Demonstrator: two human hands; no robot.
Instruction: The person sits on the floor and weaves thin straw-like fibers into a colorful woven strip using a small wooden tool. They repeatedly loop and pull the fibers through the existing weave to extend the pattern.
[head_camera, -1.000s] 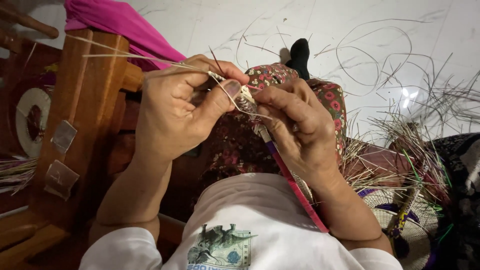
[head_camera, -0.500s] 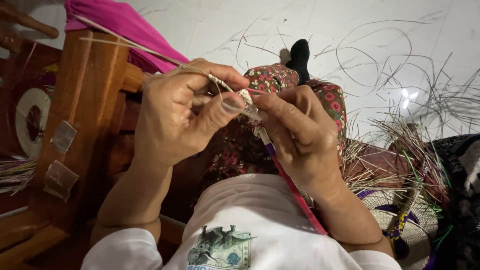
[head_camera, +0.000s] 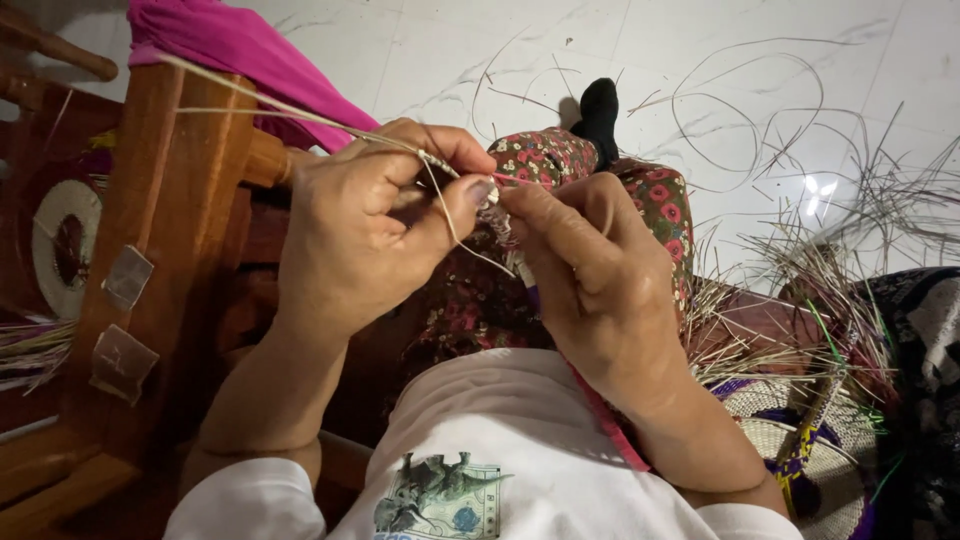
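Both hands meet in the middle of the view, above the lap; the left hand (head_camera: 370, 240) curls its fingers in and presses its thumb against a small pale woven coil of straw (head_camera: 492, 212), pinching it, while the right hand (head_camera: 590, 275) closes thumb and forefinger on the same coil from the other side; the coil lies between the two sets of fingertips, touching both, so neither hand is nearer. From the coil, long thin pale straw strands (head_camera: 280, 112) run up and to the left, their long axis slanting across the reddish-brown wooden chair frame (head_camera: 165, 220) toward the top left corner; a bright pink cloth (head_camera: 230, 45) hangs over that frame. Down from the right hand a slim pink-and-purple strip (head_camera: 600, 410) runs toward the white printed shirt (head_camera: 500, 460); whether the right hand also grips it cannot be told. Under the hands lie legs in dark flowered fabric (head_camera: 590, 170) ending in a black sock (head_camera: 598, 110); beyond is a white tiled floor (head_camera: 800, 60) strewn with loose curled fibres (head_camera: 760, 120); at the far right sits a round woven basket piece with purple bands (head_camera: 800, 450) amid a heap of straw.
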